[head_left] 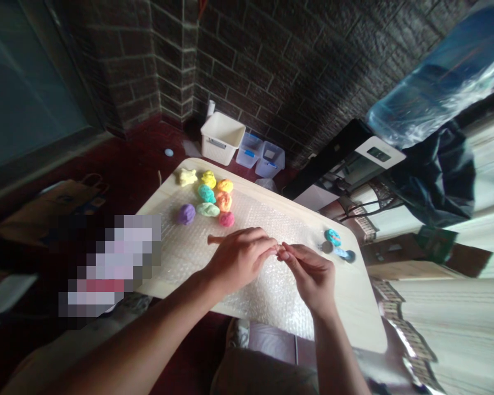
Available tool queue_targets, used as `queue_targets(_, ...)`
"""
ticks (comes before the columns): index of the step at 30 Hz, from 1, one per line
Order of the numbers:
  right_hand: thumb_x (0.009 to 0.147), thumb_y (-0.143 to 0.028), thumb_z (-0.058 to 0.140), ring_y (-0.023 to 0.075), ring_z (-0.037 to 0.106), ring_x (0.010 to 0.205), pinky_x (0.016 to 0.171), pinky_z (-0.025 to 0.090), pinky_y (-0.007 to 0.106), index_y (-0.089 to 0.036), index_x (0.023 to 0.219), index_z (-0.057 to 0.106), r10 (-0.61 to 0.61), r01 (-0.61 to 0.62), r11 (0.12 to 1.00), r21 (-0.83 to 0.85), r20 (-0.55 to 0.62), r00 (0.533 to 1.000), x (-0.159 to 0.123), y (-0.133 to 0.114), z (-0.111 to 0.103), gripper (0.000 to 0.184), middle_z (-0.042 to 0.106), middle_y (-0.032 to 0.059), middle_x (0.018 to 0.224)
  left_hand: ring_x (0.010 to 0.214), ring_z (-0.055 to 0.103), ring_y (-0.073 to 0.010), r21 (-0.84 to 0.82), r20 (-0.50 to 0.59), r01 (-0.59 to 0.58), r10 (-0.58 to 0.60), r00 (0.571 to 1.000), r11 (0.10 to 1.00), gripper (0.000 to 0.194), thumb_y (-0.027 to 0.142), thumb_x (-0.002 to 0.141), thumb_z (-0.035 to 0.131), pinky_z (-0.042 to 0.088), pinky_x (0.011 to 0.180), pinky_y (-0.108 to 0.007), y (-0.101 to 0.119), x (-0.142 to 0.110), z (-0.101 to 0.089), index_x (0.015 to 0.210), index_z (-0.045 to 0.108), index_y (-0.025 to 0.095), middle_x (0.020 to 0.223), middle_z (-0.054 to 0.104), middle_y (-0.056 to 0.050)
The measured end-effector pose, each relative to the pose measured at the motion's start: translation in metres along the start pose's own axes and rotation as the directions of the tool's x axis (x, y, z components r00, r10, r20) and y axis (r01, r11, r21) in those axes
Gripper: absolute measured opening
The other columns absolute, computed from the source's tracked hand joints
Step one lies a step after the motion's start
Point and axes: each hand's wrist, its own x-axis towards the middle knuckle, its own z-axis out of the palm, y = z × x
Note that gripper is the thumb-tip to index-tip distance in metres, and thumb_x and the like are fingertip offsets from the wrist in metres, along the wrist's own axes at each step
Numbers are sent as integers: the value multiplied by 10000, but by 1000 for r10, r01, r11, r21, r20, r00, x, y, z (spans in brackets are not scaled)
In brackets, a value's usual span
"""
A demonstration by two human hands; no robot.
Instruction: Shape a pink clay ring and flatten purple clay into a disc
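My left hand (239, 257) and my right hand (313, 274) meet above the bubble wrap (267, 296) on the table. Both have their fingers pinched together, fingertips nearly touching. A small pale bit (279, 252) shows between them, too little of it to name. Past the knuckles of my left hand pokes a short brown piece (214, 240), its other end hidden. Farther back lie several coloured clay-like lumps, among them a purple one (186, 214), a pink one (226, 219), an orange one (224, 201) and a teal one (206, 193).
On the table's (366, 312) right side are a teal disc-shaped thing (333, 237) and a light blue tool with round dark ends (340, 251). A white basket (220, 140) and clear bins (267, 159) stand behind. Left of the table is a pixelated area (115, 263).
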Motion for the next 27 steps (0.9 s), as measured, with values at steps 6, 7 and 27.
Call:
queue_targets(6,900,-242,825,227,730,787,714,604,379,-291,1020,879,-16,16,1000,8,-23,1000,-2,7,4,140,814,65,878,850,695,-234,191,15,-96,95,995,977,212,123,1026,556,572,790,-376,1,-1,3,976,761,150,898,724,-72)
queue_targets(7,902,-240,824,226,730,788,716,602,377,-293,1025,878,-13,14,1000,16,-25,1000,-3,9,6,144,815,65,880,846,693,-233,196,12,-96,96,995,976,211,122,1025,560,571,790,-374,2,-1,3,971,762,150,896,722,-69)
queue_targets(27,945,-228,781,202,653,885,753,548,352,-306,1146,836,-81,83,994,66,-32,996,1,-4,4,222,684,51,965,739,625,-161,-577,266,344,-228,937,741,275,355,1051,593,440,644,-261,3,9,1,919,722,151,812,703,-25)
